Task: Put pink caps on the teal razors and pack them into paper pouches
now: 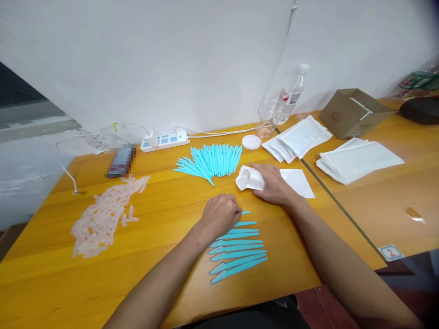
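Observation:
My left hand is closed at the far end of a row of slim turquoise eyebrow razors. A turquoise tip shows beside its fingers; the rest of that razor is hidden beneath the hand. Clear caps seem to cover the left ends of the nearer razors. My right hand grips a white pouch, whose mouth gapes toward the left. Another flat white pouch lies partly behind the right hand. Beyond both hands is a fanned heap of turquoise razors.
Pinkish translucent caps are spread at the left, below a phone. A power strip, round lid, clear jar and bottle line the wall. White pouch stacks and a cardboard box stand right.

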Available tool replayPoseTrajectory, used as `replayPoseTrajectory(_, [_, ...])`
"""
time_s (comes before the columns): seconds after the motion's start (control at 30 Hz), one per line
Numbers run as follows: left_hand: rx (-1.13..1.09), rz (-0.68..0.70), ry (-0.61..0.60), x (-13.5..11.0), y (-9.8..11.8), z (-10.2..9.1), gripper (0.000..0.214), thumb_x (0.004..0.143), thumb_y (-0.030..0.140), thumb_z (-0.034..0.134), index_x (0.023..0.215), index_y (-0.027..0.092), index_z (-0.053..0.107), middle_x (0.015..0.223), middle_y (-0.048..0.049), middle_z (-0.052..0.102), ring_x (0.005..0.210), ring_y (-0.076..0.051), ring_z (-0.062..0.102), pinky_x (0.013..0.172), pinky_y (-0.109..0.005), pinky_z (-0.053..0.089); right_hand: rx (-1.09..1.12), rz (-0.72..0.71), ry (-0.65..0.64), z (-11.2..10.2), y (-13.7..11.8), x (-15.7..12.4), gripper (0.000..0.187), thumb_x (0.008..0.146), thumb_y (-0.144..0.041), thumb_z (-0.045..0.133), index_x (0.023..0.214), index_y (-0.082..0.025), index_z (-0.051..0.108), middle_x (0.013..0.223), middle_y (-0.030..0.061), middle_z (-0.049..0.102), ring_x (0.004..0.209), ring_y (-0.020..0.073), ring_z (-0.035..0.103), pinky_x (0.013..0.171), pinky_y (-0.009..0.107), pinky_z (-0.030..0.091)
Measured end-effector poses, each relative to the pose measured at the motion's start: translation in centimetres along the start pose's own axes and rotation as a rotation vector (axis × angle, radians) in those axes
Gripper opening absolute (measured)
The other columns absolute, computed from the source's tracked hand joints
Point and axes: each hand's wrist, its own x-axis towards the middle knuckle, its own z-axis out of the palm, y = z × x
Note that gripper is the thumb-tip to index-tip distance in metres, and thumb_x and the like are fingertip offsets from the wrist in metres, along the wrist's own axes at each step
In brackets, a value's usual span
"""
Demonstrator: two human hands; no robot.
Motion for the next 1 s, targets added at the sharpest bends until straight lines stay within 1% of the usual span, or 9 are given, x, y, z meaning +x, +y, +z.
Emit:
replayPoseTrajectory(0.27, [-0.031, 0.155, 0.073, 0.4, -0.6, -0.1, 0.014, 0.090, 0.019, 0.061, 0.086, 0.019, 0.074, 0.091, -0.0061, 0.073, 0.089, -0.022, 0.067, 0.078, -0.033, 0.052, 0.037, -0.059, -0.075, 0.0, -0.4, -0.6, 0.085, 0.074, -0.028, 0.067, 0.152, -0.021, 0.033, 0.124, 0.0137, 0.057, 0.116, 0.0356, 0.051, 0.102, 0.050, 0.038])
replayPoseTrajectory(0.37, [-0.290, 0.124, 0.350, -0.8, -1.9, -2.0, 0.014, 0.095, 0.021, 0.058, 0.102, 0.020, 0.070, 0.094, -0.0041, 0.072, 0.088, -0.017, 0.067, 0.082, -0.030, 0.053, 0.045, -0.088, -0.087, -0.2, -1.0, -0.5, 0.082, 0.073, -0.028, 0.067, 0.149, -0.021, 0.037, 0.123, 0.0142, 0.057, 0.116, 0.0353, 0.051, 0.102, 0.049, 0.037])
replayPoseTrajectory(0.5, [-0.677, -0.134, 0.892, -2.9, -4.4, -4.1, 0.028, 0.092, 0.030, 0.065, 0.119, 0.021, 0.065, 0.099, -0.0017, 0.068, 0.081, -0.012, 0.069, 0.078, -0.025, 0.056, 0.071, -0.110, -0.111, 0.0, -2.1, -0.2, 0.082, 0.072, -0.027, 0.068, 0.148, -0.020, 0.040, 0.118, 0.0133, 0.059, 0.112, 0.0343, 0.053, 0.100, 0.047, 0.037])
replayPoseTrajectory(0.6, [-0.892, -0.273, 1.057, -3.3, -5.6, -3.2, 0.034, 0.087, 0.034, 0.071, 0.117, 0.018, 0.065, 0.093, -0.0015, 0.069, 0.077, -0.012, 0.072, 0.077, -0.025, 0.057, 0.095, -0.142, -0.114, 0.5, -2.9, 0.2, 0.081, 0.071, -0.025, 0.067, 0.148, -0.021, 0.039, 0.119, 0.0130, 0.058, 0.112, 0.0335, 0.053, 0.099, 0.047, 0.037])
replayPoseTrajectory(0.7, [-1.042, -0.354, 0.941, -2.1, -5.2, -0.4, 0.032, 0.086, 0.035, 0.071, 0.109, 0.014, 0.068, 0.088, -0.0045, 0.073, 0.077, -0.014, 0.072, 0.078, -0.027, 0.057, 0.107, -0.158, -0.097, 0.8, -3.7, 0.4, 0.078, 0.072, -0.026, 0.067, 0.146, -0.020, 0.040, 0.116, 0.0132, 0.058, 0.109, 0.0327, 0.053, 0.097, 0.047, 0.038])
replayPoseTrajectory(0.77, [-1.045, -0.341, 0.740, -0.5, -4.1, 1.4, 0.027, 0.088, 0.035, 0.067, 0.103, 0.013, 0.072, 0.083, -0.0054, 0.074, 0.075, -0.016, 0.071, 0.075, -0.027, 0.057, 0.116, -0.172, -0.083, 0.9, -4.2, 0.4, 0.079, 0.072, -0.025, 0.067, 0.145, -0.018, 0.041, 0.117, 0.0140, 0.058, 0.109, 0.0328, 0.053, 0.097, 0.047, 0.038])
replayPoseTrajectory(0.83, [-0.935, -0.231, 0.524, 1.0, -2.9, 2.4, 0.021, 0.089, 0.029, 0.061, 0.091, 0.013, 0.075, 0.077, -0.0044, 0.073, 0.073, -0.017, 0.069, 0.072, -0.026, 0.055, 0.117, -0.203, -0.075, 0.8, -4.7, 0.3, 0.078, 0.072, -0.024, 0.067, 0.145, -0.017, 0.041, 0.118, 0.0145, 0.059, 0.109, 0.0331, 0.053, 0.097, 0.047, 0.038])
replayPoseTrajectory(0.9, [-0.812, -0.101, 0.382, 2.0, -2.1, 2.2, 0.018, 0.086, 0.022, 0.062, 0.078, 0.015, 0.077, 0.076, -0.0032, 0.072, 0.075, -0.017, 0.067, 0.073, -0.026, 0.052, 0.110, -0.229, -0.076, 0.6, -4.9, 0.2, 0.076, 0.074, -0.024, 0.066, 0.145, -0.018, 0.041, 0.117, 0.0145, 0.060, 0.109, 0.0334, 0.053, 0.096, 0.048, 0.039])
replayPoseTrajectory(1.0, [-0.668, -0.051, 0.362, 1.2, -1.7, 0.9, 0.016, 0.086, 0.021, 0.063, 0.084, 0.019, 0.079, 0.090, -0.0035, 0.074, 0.085, -0.017, 0.067, 0.079, -0.026, 0.050, 0.124, -0.207, -0.073, 0.5, -4.4, 0.0, 0.075, 0.075, -0.025, 0.066, 0.146, -0.020, 0.041, 0.119, 0.0146, 0.060, 0.110, 0.0337, 0.054, 0.096, 0.048, 0.039])
